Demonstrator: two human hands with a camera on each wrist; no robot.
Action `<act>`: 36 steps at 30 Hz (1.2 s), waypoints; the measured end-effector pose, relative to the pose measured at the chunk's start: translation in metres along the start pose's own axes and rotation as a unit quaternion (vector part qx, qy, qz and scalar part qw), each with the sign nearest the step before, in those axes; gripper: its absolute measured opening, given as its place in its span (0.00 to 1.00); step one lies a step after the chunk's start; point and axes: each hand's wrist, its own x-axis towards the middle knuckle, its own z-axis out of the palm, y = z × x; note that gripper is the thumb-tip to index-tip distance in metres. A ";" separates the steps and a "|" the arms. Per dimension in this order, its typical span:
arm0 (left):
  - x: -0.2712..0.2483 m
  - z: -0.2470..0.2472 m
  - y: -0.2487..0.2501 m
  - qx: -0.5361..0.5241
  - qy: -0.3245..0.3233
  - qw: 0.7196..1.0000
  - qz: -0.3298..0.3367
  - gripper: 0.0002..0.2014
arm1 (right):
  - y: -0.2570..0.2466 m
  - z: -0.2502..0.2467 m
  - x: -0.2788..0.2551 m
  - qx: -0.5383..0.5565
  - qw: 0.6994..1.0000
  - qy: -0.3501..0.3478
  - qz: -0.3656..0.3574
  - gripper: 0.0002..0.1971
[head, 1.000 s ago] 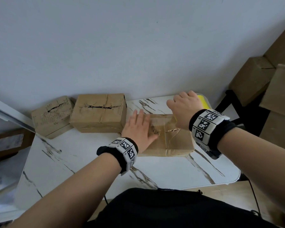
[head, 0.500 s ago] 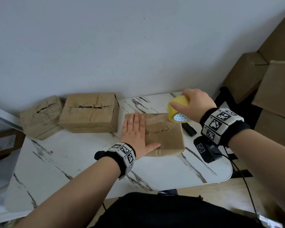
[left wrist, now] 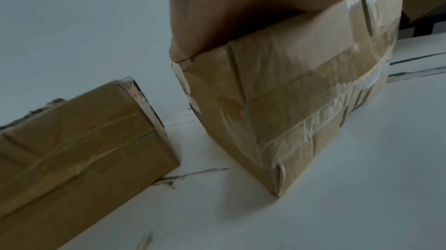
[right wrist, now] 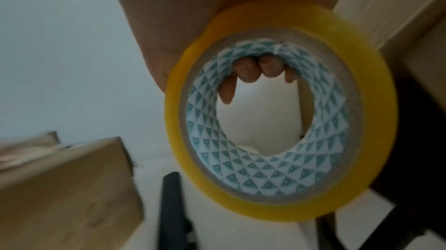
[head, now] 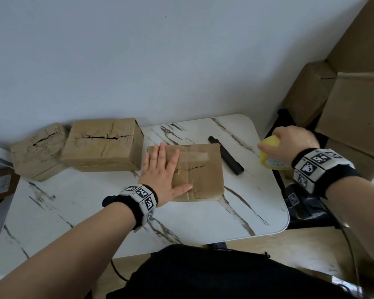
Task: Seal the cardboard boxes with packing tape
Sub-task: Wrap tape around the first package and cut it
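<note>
Three boxes on the worktop (head: pixel 257 203): one box (head: pixel 203 178) dead center, second box (head: pixel 104 145) at its 10 o'clock, third box (head: pixel 38 151) further out at 9. Cutter (head: pixel 226 156) lies just beside the center box at 3 o'clock, more boxes (head: pixel 352 108) stacked off the worktop at 2.

This looks like a spare corner of a home or small office used for packing parcels, though little of the room shows. A white marble-patterned table (head: pixel 235 212) stands against a plain pale wall (head: pixel 160 61), worn cardboard boxes (head: pixel 102 145) sit along it, and larger cartons (head: pixel 352 113) are stacked on the right above a wood-look floor (head: pixel 268 247).
</note>
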 end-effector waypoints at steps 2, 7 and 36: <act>-0.002 -0.004 0.001 -0.002 -0.003 1.000 0.005 0.49 | -0.014 0.011 0.000 0.039 0.999 -0.017 -0.018 0.28; -0.003 -0.006 0.012 0.006 0.017 1.000 0.016 0.51 | -0.047 0.034 -0.002 0.083 0.994 -0.045 -0.058 0.24; 0.004 -0.017 0.089 -0.016 0.060 0.987 0.147 0.39 | -0.056 0.052 -0.002 0.233 0.964 -0.124 -0.041 0.16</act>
